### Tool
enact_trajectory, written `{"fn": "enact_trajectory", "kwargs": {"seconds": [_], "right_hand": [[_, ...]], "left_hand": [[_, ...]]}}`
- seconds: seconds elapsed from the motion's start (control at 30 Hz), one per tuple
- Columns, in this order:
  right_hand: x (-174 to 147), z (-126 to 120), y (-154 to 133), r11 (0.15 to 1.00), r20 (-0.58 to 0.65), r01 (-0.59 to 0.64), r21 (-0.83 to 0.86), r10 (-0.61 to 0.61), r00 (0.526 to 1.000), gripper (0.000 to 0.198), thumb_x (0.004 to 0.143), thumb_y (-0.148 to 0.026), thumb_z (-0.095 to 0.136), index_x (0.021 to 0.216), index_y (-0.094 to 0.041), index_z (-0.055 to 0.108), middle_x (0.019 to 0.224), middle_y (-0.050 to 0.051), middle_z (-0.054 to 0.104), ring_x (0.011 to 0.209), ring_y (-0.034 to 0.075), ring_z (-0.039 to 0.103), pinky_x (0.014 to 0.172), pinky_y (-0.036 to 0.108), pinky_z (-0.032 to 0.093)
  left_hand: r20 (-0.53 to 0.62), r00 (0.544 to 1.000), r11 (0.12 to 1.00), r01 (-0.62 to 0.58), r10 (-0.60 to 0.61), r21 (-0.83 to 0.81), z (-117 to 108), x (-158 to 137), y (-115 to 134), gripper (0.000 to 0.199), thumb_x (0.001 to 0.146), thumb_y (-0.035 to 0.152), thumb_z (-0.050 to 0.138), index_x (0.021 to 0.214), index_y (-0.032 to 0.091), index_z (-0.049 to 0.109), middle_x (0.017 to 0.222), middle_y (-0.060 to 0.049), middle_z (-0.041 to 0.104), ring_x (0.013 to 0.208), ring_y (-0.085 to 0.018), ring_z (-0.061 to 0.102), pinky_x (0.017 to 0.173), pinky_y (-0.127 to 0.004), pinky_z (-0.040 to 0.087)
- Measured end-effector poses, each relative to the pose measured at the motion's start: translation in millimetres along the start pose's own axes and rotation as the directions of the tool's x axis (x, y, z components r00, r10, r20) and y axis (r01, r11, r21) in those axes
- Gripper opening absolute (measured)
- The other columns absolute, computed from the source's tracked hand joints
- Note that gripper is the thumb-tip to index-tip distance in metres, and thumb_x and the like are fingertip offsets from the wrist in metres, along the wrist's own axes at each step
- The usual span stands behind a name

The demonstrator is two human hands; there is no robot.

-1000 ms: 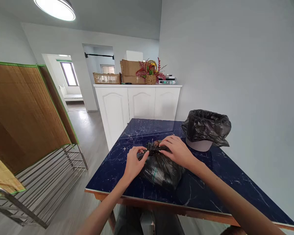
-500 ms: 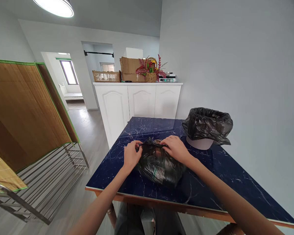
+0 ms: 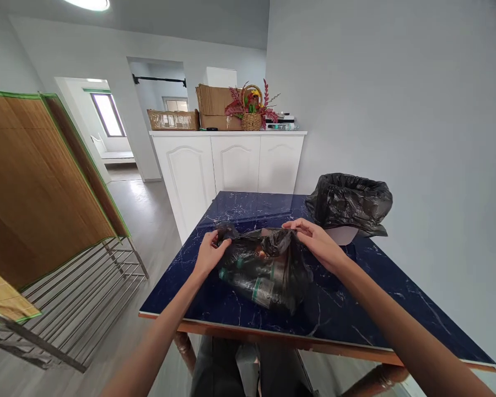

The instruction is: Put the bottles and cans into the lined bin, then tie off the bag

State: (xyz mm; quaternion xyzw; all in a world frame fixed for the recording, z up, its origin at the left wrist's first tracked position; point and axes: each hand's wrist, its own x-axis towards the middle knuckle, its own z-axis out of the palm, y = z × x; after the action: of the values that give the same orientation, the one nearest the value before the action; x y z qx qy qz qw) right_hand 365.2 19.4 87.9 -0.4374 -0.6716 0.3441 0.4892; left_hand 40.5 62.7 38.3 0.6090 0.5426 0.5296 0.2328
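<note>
A thin black garbage bag (image 3: 268,273) lies bulging on the dark blue marbled table (image 3: 334,320). Bottle shapes with green and pale labels show faintly through the plastic. My left hand (image 3: 210,252) pinches the bag's gathered edge at its left top corner. At the right top corner my right hand (image 3: 312,240) grips the same edge between thumb and fingers. The bag's mouth stretches between both hands, with crumpled folds near the right one. What exactly lies inside is partly hidden by the plastic.
A white bin (image 3: 342,235) lined with a black bag (image 3: 351,207) stands at the table's right back by the wall. Beyond the table is a white cabinet (image 3: 235,165) bearing cardboard boxes (image 3: 173,120) and a flower basket (image 3: 251,121). A metal rack (image 3: 86,298) with bamboo mats stands left.
My hands have moved apart, the left going left and the right slightly right. The bag's top edge is now spread wider, and the bottles inside show more clearly.
</note>
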Motion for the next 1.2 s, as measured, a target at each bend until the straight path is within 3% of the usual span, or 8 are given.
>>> {"fn": "enact_trajectory", "kwargs": {"seconds": [0.23,0.37,0.43,0.5,0.7,0.97,1.07,1.2], "right_hand": [[16,-18,-18,1.0,-0.225,0.019,-0.009,-0.021,0.974,0.018,0.085,-0.039,0.069,0.093,-0.024,0.061,0.112,0.011,0.073,0.113,0.03,0.071,0.1,0.051,0.055],[-17,-1,-51,0.972,-0.477,0.165,-0.166,-0.226,0.849,0.026,0.086,-0.024,0.066,0.11,-0.027,0.058,0.128,0.01,0.063,0.132,0.03,0.058,0.112,0.054,0.048],[-39,25,-75,0.774,-0.311,0.444,-0.451,-0.602,0.735,0.028,0.089,-0.013,0.061,0.114,-0.026,0.061,0.127,0.011,0.065,0.127,0.029,0.062,0.11,0.051,0.05],[-47,54,-90,0.555,0.163,0.702,-0.446,-0.721,0.674,0.036,0.093,-0.008,0.054,0.124,-0.027,0.062,0.122,0.009,0.071,0.12,0.025,0.066,0.106,0.044,0.054],[21,92,-42,0.615,0.367,0.449,-0.648,-0.265,0.892,0.037,0.107,-0.019,0.044,0.142,-0.016,0.057,0.143,0.018,0.066,0.129,0.03,0.065,0.111,0.046,0.052],[-15,49,-33,0.569,0.487,0.484,-0.665,-0.161,0.858,0.028,0.113,-0.035,0.046,0.121,-0.022,0.07,0.106,0.009,0.079,0.096,0.026,0.076,0.083,0.035,0.055],[-66,45,-49,0.475,0.544,0.567,-0.673,-0.201,0.814,0.024,0.112,-0.03,0.047,0.111,-0.022,0.069,0.095,0.006,0.078,0.087,0.026,0.075,0.079,0.036,0.053],[-114,52,-60,0.404,0.6,0.667,-0.625,-0.297,0.743,0.022,0.112,-0.022,0.046,0.104,-0.021,0.066,0.085,0.001,0.074,0.076,0.021,0.073,0.096,0.042,0.053]], "left_hand": [[0.041,0.999,0.997,-0.023,0.026,-0.069,-12,22,23,0.056,0.098,0.07,0.054,0.098,0.022,0.082,0.108,-0.01,0.076,0.103,-0.03,0.07,0.085,-0.036,0.055],[0.02,1.0,0.997,-0.017,0.019,-0.081,-19,19,34,0.056,0.101,0.069,0.05,0.111,0.024,0.082,0.118,-0.01,0.078,0.118,-0.032,0.068,0.095,-0.037,0.054],[0.023,0.999,0.997,-0.037,0.038,-0.069,-18,15,43,0.054,0.102,0.068,0.052,0.115,0.025,0.082,0.125,-0.009,0.076,0.124,-0.031,0.066,0.102,-0.037,0.051],[0.037,0.997,0.995,-0.063,0.066,-0.074,-14,11,53,0.053,0.104,0.066,0.049,0.12,0.027,0.081,0.129,-0.008,0.075,0.127,-0.03,0.064,0.107,-0.037,0.048],[0.056,0.997,0.998,-0.045,0.048,-0.05,-17,10,69,0.055,0.107,0.065,0.045,0.119,0.024,0.079,0.125,-0.01,0.075,0.12,-0.029,0.067,0.103,-0.038,0.05],[0.026,0.987,0.959,-0.162,0.161,0.232,-47,0,37,0.055,0.111,0.055,0.037,0.138,0.022,0.071,0.119,-0.014,0.07,0.123,-0.033,0.063,0.107,-0.048,0.048],[-0.094,0.878,0.826,-0.4,0.47,0.397,-40,-26,41,0.055,0.108,0.043,0.049,0.156,0.016,0.051,0.138,-0.022,0.058,0.135,-0.037,0.053,0.109,-0.055,0.046],[0.321,0.469,0.393,-0.877,0.822,0.275,-25,-63,62,0.042,0.102,0.019,0.053,0.144,0.022,0.057,0.123,-0.013,0.068,0.118,-0.028,0.063,0.108,-0.046,0.048]]}}
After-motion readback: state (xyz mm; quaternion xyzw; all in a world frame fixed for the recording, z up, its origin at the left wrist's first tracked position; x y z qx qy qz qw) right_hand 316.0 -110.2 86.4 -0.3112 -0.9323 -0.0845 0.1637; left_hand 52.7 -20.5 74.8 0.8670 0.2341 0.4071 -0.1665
